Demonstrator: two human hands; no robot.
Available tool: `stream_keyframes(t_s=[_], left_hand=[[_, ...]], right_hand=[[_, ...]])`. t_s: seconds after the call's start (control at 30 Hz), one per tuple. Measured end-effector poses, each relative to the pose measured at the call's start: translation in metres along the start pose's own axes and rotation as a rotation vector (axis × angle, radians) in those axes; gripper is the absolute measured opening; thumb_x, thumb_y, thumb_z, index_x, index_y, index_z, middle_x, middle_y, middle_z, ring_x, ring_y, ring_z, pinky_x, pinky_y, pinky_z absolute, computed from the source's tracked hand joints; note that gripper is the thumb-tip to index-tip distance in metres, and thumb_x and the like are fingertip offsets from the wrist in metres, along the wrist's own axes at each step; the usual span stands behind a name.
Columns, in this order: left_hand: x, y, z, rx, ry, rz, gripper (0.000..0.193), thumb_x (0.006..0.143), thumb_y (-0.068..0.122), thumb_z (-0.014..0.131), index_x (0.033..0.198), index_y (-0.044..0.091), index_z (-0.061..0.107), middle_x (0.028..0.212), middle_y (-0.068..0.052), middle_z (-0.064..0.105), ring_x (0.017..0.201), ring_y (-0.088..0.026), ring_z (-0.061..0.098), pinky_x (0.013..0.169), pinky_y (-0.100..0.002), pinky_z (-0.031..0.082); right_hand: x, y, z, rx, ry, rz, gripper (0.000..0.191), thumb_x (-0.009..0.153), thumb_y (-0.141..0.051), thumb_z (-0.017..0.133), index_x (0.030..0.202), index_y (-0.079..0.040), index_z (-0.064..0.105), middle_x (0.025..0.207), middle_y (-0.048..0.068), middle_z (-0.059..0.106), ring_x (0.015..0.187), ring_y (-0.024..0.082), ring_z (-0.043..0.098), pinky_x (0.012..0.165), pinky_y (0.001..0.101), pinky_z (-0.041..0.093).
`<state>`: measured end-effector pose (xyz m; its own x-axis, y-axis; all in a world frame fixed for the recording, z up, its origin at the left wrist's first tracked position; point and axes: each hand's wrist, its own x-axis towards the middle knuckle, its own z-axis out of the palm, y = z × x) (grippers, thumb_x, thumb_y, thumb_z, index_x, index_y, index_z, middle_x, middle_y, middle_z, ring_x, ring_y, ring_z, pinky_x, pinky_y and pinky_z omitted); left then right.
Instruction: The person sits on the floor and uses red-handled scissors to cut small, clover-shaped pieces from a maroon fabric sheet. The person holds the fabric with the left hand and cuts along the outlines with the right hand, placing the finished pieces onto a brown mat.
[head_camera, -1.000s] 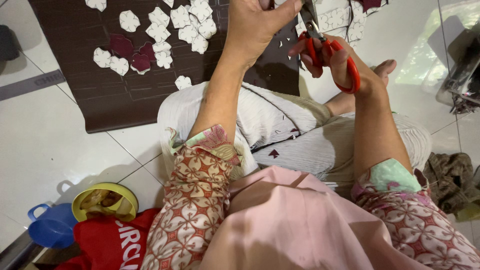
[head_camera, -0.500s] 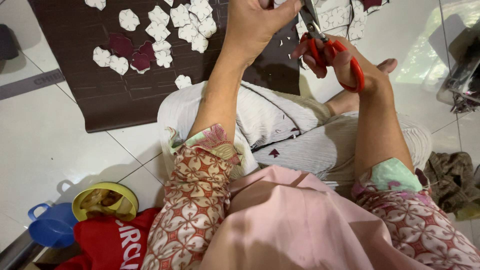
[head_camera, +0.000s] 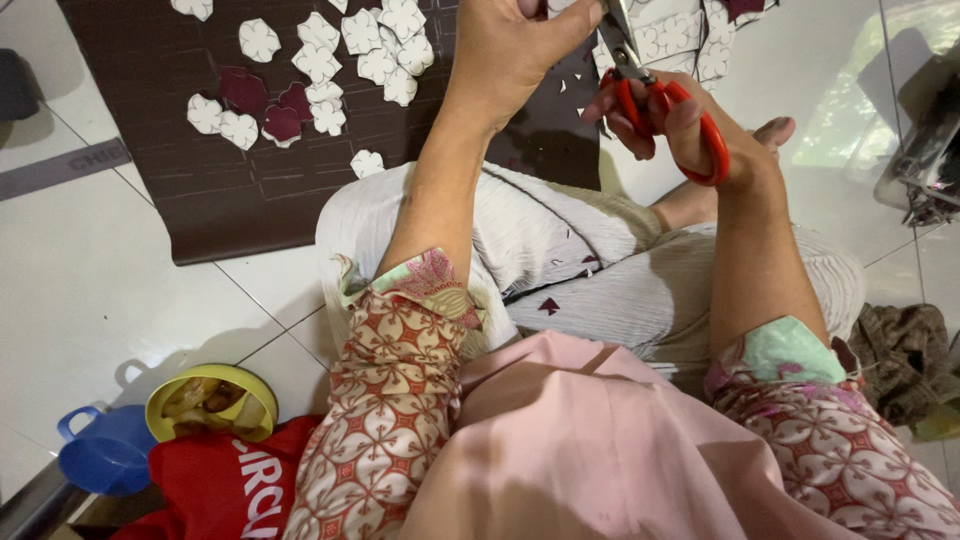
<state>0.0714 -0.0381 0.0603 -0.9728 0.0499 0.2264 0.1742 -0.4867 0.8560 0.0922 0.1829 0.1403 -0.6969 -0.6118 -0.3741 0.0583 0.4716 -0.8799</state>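
The right hand (head_camera: 690, 125) holds a pair of scissors with red handles (head_camera: 665, 105); its fingers pass through the loops and are clenched around them, and the blades point up toward the top edge of the view. The left hand (head_camera: 520, 50) is raised just beside the scissors, and its thumb and fingers pinch a small piece of pale fabric (head_camera: 560, 5) that is mostly cut off by the frame, so I cannot tell its shape. Compared with half a second ago and one second ago, almost nothing has changed: both hands are at the same place above the knees, and the scissors have only shifted very slightly. I judge from this that the cutting goes on in small, slow steps and the piece is not yet free. Beyond the scissors, on the floor, lies a dark brown mat (head_camera: 200, 190), and on it are many white flower-shaped cut-outs (head_camera: 318, 62) with some dark red ones (head_camera: 282, 122) among them. Small dark scraps (head_camera: 548, 305) rest on the light trousers below the scissors. Far below and left of the scissors stand a yellow bowl (head_camera: 160, 405) and a blue cup (head_camera: 105, 465) beside red cloth (head_camera: 215, 490).
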Motion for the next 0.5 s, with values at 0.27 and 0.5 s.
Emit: stream_keyframes(t_s=[0.27, 0.5], left_hand=[[-0.0008, -0.0046, 0.0001, -0.014, 0.046, -0.049, 0.009, 0.095, -0.002, 0.079, 0.096, 0.001, 0.07, 0.09, 0.005, 0.068, 0.081, -0.004, 0.061, 0.073, -0.025, 0.05], [-0.0014, -0.0038, 0.0, -0.028, 0.053, -0.054, 0.008, 0.096, -0.003, 0.078, 0.096, 0.0, 0.071, 0.09, 0.005, 0.069, 0.082, -0.005, 0.062, 0.074, -0.025, 0.051]], right_hand=[[0.0043, 0.0035, 0.0026, 0.045, -0.016, 0.066, 0.119, 0.076, -0.105, 0.03, 0.111, 0.003, 0.065, 0.068, 0.002, 0.047, 0.059, 0.013, 0.04, 0.058, 0.029, 0.034], [0.0024, 0.0058, 0.0056, 0.021, -0.008, -0.027, 0.123, 0.075, -0.104, 0.016, 0.112, 0.002, 0.065, 0.064, 0.002, 0.045, 0.057, 0.013, 0.038, 0.055, 0.0294, 0.032]])
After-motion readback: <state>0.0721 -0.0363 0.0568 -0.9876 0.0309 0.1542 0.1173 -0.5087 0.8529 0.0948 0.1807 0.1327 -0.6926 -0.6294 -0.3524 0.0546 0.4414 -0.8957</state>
